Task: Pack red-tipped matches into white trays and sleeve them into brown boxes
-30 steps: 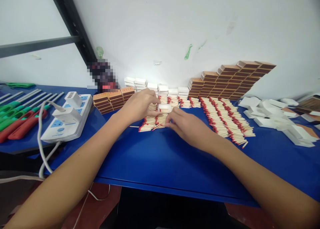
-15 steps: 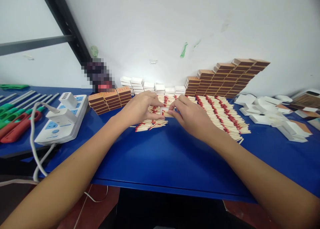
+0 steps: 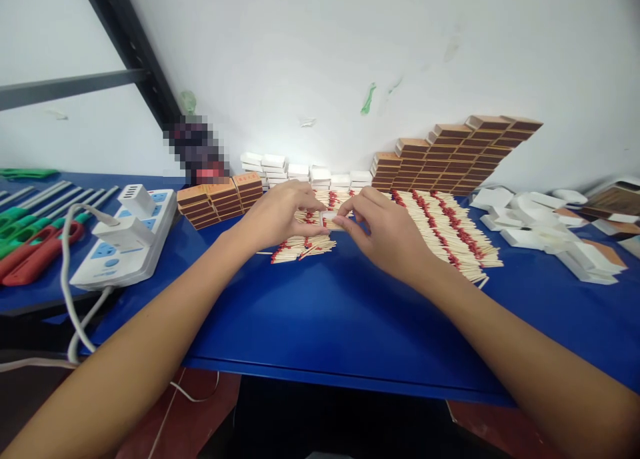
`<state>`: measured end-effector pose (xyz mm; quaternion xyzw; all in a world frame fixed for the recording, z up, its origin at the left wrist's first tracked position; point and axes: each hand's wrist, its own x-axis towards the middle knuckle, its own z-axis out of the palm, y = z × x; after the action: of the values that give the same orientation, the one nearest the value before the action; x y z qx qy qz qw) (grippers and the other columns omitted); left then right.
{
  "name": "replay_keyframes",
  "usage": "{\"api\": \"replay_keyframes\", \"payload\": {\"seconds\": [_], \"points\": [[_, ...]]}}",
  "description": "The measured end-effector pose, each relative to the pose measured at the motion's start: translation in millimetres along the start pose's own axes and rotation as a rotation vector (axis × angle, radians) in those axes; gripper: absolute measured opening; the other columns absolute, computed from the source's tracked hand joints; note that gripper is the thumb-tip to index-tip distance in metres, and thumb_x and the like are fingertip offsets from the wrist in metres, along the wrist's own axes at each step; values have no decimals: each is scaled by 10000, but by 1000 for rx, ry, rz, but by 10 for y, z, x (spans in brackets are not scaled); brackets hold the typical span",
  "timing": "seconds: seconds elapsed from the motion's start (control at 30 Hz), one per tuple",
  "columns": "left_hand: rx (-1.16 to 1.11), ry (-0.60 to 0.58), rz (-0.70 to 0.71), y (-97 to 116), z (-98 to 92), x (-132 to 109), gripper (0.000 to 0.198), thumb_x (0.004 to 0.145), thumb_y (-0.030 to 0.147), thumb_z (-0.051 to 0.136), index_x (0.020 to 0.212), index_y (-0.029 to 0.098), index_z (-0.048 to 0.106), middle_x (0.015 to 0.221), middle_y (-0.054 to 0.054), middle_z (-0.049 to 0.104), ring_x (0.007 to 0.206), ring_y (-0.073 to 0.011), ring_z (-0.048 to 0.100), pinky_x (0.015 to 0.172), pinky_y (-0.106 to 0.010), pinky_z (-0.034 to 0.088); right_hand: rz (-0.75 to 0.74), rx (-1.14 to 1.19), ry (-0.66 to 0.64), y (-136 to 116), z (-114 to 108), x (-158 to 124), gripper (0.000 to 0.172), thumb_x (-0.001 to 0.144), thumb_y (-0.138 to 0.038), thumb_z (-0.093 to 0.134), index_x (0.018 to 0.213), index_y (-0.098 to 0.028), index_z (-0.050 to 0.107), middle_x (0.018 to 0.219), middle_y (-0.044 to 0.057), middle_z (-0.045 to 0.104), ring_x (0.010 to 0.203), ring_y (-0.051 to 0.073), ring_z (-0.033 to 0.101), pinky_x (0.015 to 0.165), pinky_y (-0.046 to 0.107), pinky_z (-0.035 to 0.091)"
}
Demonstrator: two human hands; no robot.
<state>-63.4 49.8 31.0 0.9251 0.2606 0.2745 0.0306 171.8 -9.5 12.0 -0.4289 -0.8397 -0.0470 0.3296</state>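
Lying at the far left of the worktop, tools with red and green handles sit beside a white power strip with its plugs in. Next comes a low stack of brown matchboxes, just beyond the left wrist. Against the wall, small white boxes are piled behind the hands.

The left hand reaches over matches that lie in rows with red heads; its thumb and forefinger are spread around the left end of a small white tray, seeming to grip it by the sides. That tray is between the two hands, just above the matches. At its right end, the thumb and forefinger of the right hand come together in what looks like a pinch on the tray; how full it is cannot be made out.

Doing this well probably means light pressure, since thin card walls could buckle, keeping the tray level, and lining loose matches up lengthwise so none snags on the rim. Forearms are best kept clear of the neat rows.

Farther right, more matches spread beyond the right hand, a taller stepped stack of matchboxes leans by the wall, and loose white trays lie heaped.
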Motion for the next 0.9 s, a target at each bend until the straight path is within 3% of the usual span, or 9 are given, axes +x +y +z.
{"api": "replay_keyframes", "payload": {"seconds": [0.07, 0.17, 0.4, 0.57, 0.9], "points": [[25, 1, -26, -39, -9, -12, 264, 867, 412, 857, 1010, 192, 826, 916, -75, 733, 852, -222, 661, 755, -341, 478, -82, 88, -28, -50, 9, -24, 125, 1056, -277, 607, 983, -189, 658, 939, 58, 649, 772, 185, 591, 676, 306, 405], [53, 9, -50, -87, -22, -28, 210, 870, 363, 852, 1003, 201, 831, 925, -75, 741, 854, -224, 666, 761, -347, 484, -197, 192, -195, -124, 76, -77, 106, 1057, -238, 596, 1005, -189, 673, 967, 54, 669, 761, 167, 606, 690, 292, 438], [66, 5, -57, -93, -26, -26, 169, 882, 334, 822, 987, 202, 831, 950, -83, 750, 875, -229, 670, 774, -352, 489, -160, 109, -354, -241, 250, -88, 147, 1079, -219, 550, 1107, -191, 691, 1096, 82, 683, 888, 201, 664, 773, 320, 480], [63, 5, -62, -73, -34, -18, 145, 874, 309, 816, 970, 201, 827, 950, -83, 752, 880, -234, 675, 773, -356, 491, -73, 25, -376, -295, 254, -38, 104, 1070, -244, 585, 1117, -175, 647, 1155, 96, 678, 857, 196, 656, 751, 320, 465], [74, 3, -68, -64, -53, -13, 140, 868, 313, 835, 933, 191, 818, 939, -84, 746, 885, -239, 675, 783, -355, 496, -103, -12, -373, -255, 255, -28, 82, 1075, -232, 580, 1093, -177, 639, 1119, 86, 665, 853, 194, 654, 706, 307, 430]]}}
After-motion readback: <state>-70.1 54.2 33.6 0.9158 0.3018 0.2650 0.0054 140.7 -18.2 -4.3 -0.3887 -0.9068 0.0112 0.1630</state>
